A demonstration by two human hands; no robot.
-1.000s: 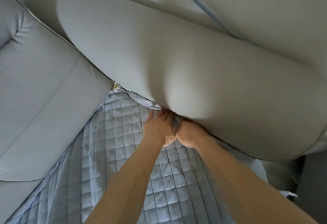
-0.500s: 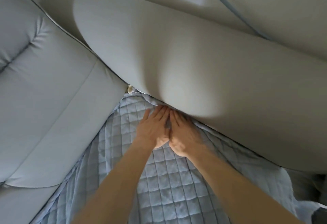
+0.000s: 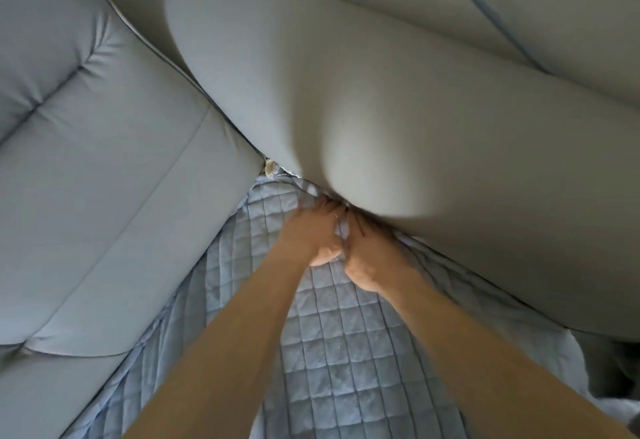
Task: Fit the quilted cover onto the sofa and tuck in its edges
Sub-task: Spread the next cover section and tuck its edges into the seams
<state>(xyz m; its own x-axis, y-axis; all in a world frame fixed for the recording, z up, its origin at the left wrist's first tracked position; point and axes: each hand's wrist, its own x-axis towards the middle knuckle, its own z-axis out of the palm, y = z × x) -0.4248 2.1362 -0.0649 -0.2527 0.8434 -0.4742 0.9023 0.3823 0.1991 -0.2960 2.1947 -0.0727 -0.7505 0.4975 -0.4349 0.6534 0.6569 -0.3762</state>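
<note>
The pale blue quilted cover (image 3: 346,352) lies over the sofa seat, running up to the crease under the grey armrest bolster (image 3: 398,109). My left hand (image 3: 311,234) and my right hand (image 3: 372,258) sit side by side at that crease, fingertips hidden under the bolster. A fold of the cover's edge is bunched between the two hands and both press on it. The grey back cushion (image 3: 104,178) borders the cover on the left.
A small beige object (image 3: 270,168) shows in the corner gap where back cushion and bolster meet. A dark gap (image 3: 616,369) lies at the right past the cover's loose edge. A thin blue cord (image 3: 485,5) crosses the pale surface behind.
The hands went from bunched fists to flat fingers and now push further under the bolster, gathering a fold of cover between them. The view has shifted slightly right.
</note>
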